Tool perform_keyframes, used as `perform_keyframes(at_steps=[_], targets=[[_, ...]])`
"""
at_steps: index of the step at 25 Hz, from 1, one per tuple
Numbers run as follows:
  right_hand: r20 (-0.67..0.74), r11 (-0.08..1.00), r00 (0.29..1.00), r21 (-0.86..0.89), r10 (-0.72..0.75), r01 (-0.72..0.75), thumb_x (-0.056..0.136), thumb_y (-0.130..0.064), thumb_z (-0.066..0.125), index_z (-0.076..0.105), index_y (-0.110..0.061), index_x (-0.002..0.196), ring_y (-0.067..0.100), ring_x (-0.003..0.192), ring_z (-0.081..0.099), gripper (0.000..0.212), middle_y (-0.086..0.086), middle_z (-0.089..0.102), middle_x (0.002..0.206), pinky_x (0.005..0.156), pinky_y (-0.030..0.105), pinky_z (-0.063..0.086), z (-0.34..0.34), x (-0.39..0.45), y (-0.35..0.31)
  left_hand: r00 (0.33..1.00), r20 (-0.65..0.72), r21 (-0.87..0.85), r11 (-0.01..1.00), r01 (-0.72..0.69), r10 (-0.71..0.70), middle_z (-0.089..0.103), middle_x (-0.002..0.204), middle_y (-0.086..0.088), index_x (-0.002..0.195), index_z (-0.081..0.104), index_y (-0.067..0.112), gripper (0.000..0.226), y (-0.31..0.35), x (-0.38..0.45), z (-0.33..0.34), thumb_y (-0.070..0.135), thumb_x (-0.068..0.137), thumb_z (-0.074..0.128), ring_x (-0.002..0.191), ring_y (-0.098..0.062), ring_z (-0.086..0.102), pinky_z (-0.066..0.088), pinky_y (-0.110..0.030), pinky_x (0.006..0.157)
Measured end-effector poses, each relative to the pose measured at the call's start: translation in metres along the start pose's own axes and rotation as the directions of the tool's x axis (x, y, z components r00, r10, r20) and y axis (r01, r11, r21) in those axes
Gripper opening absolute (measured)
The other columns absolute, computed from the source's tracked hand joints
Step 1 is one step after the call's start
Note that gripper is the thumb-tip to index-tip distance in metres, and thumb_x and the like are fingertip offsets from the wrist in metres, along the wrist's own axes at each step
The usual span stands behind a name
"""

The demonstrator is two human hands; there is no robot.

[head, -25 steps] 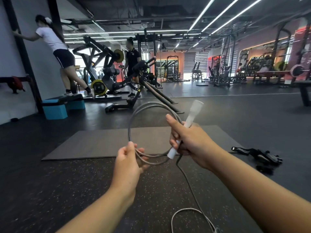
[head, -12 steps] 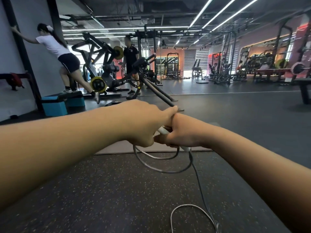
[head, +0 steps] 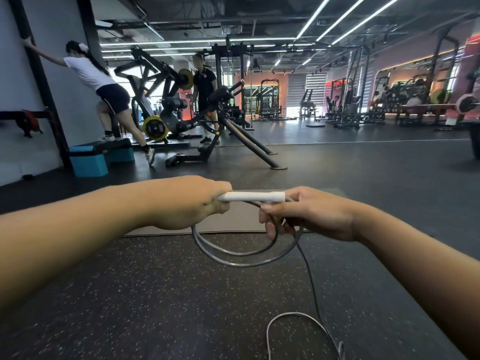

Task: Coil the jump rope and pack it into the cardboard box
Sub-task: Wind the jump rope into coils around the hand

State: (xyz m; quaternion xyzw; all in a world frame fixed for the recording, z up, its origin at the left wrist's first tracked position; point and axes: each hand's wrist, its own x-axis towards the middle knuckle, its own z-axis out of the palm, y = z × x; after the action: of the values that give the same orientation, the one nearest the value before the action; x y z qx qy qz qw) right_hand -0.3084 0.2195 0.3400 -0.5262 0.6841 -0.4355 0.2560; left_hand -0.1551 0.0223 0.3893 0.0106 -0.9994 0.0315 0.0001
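A white jump rope handle [head: 250, 196] lies level between my two hands. My left hand [head: 191, 202] grips its left end. My right hand [head: 315, 213] holds its right end together with the grey rope loops. Two grey coils [head: 244, 257] hang below the handle. From my right hand the rest of the rope [head: 310, 279] drops to the floor and curls into a loop [head: 293, 317] near the bottom edge. No cardboard box is in view.
A grey mat [head: 241, 224] lies on the dark speckled floor just beyond my hands. Gym machines [head: 207, 126] stand behind it. A person steps on a teal platform [head: 89, 162] at the left, and another person stands by the machines.
My hands, pressed together half a second ago, have moved apart, baring the white handle level between them. A second ago the handle stood upright in my right hand.
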Motion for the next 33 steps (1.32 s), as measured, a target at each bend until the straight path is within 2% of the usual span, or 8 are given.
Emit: perform_keyframes(at_steps=[4,6,10,16,20,24,29,33], targets=[[-0.052,0.992,0.995,-0.099,-0.083,0.078,0.102,-0.031,0.057,0.066,-0.019,0.086,0.009,0.059,0.036,0.022,-0.002,0.045,0.065,0.057,0.025,0.029,0.020,0.010,0.005,0.998,0.060,-0.127,0.991,0.028,-0.021,0.067,0.079,0.009,0.096,0.063,0.029,0.006,0.007,0.007,-0.001,0.034,0.094,0.066,0.063,-0.003,0.054,0.040,-0.027,0.065],[-0.030,0.981,0.994,-0.166,-0.109,0.102,0.100,-0.033,0.058,0.072,-0.016,0.095,0.011,0.062,0.036,0.022,0.003,0.045,0.070,0.059,0.027,0.030,0.020,0.015,-0.003,0.999,0.049,-0.292,0.956,0.028,-0.015,0.075,0.081,0.008,0.101,0.064,0.024,0.023,0.019,0.016,-0.005,0.041,0.088,0.073,0.064,-0.004,0.060,0.043,-0.028,0.067],[0.022,0.983,0.997,-0.167,-0.074,0.076,0.091,-0.026,0.066,0.071,-0.001,0.105,0.020,0.072,0.045,0.028,0.006,0.056,0.077,0.063,0.031,0.035,0.000,0.008,-0.012,0.993,0.104,-0.544,0.839,0.015,0.050,0.057,0.074,-0.001,0.105,0.061,0.017,0.042,0.023,0.013,-0.002,0.056,0.089,0.061,0.056,-0.013,0.049,0.041,-0.027,0.055],[-0.023,0.969,0.991,-0.209,0.132,-0.134,0.087,-0.049,0.071,0.057,-0.011,0.070,0.021,0.059,0.042,0.043,0.009,0.042,0.063,0.063,0.036,0.042,-0.034,-0.020,0.016,0.992,0.102,-0.626,0.770,0.126,-0.080,0.044,0.063,0.005,0.083,0.058,0.013,0.047,-0.033,-0.003,-0.010,0.059,0.090,0.051,0.048,-0.008,0.034,0.032,-0.020,0.045],[-0.210,0.987,0.965,-0.006,0.154,-0.158,0.089,-0.055,0.065,0.044,-0.015,0.064,0.019,0.047,0.029,0.051,0.000,0.032,0.053,0.060,0.038,0.041,-0.025,-0.021,0.043,0.986,0.008,-0.980,0.194,0.040,-0.164,0.038,0.064,0.005,0.087,0.051,0.013,0.034,-0.051,-0.007,0.006,0.045,0.101,0.051,0.049,-0.009,0.032,0.035,-0.023,0.048],[-0.168,0.926,0.972,0.367,0.162,-0.091,0.088,-0.062,0.062,0.071,-0.017,0.076,0.017,0.053,0.040,0.047,0.004,0.042,0.064,0.059,0.031,0.048,0.010,-0.008,0.065,0.866,-0.213,-0.866,-0.323,-0.382,-0.452,0.033,0.061,0.008,0.084,0.049,0.017,0.031,-0.028,0.011,0.020,0.042,0.103,0.048,0.047,-0.007,0.029,0.034,-0.021,0.046],[-0.134,0.833,0.990,0.552,0.034,0.046,0.070,-0.070,0.076,0.068,-0.027,0.128,0.009,0.063,0.042,0.073,0.003,0.057,0.089,0.061,0.028,0.034,0.077,0.001,0.074,0.639,-0.152,-0.552,-0.472,-0.687,-0.754,0.032,0.056,0.008,0.082,0.042,0.019,0.036,0.014,0.037,0.030,0.047,0.105,0.039,0.042,-0.008,0.029,0.037,-0.023,0.045],[-0.339,0.756,0.936,0.588,-0.092,0.287,0.082,-0.055,0.073,0.077,-0.028,0.104,0.008,0.056,0.033,0.035,-0.003,0.047,0.069,0.056,0.030,0.025,0.103,0.031,0.036,0.613,-0.028,-0.514,-0.514,-0.686,-0.790,0.040,0.059,0.006,0.086,0.040,0.018,0.037,0.053,0.051,0.052,0.049,0.105,0.039,0.051,-0.012,0.049,0.055,-0.030,0.057]])
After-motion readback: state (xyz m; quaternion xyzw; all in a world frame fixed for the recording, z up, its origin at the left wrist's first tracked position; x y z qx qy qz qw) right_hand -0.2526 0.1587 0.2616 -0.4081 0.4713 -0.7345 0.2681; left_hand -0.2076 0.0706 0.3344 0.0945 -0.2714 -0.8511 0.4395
